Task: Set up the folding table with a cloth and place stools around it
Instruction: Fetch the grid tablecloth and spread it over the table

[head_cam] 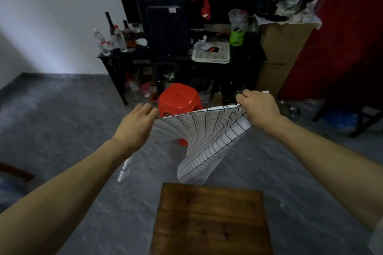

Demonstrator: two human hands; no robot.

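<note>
A white cloth with a black grid pattern (205, 141) hangs in the air between my hands, twisted and sagging in the middle. My left hand (136, 124) pinches its upper left edge. My right hand (259, 107) grips its upper right corner. Below the cloth, near the bottom of the view, stands the brown wooden table top (211, 221), bare. A red plastic stool (179, 99) stands on the floor behind the cloth, partly hidden by it.
A cluttered black table (145, 54) with bottles, a dark box and a tray stands against the far wall. A cardboard box (279, 56) is at the right, dark furniture legs (360, 124) beyond it. Grey floor spreads to the left.
</note>
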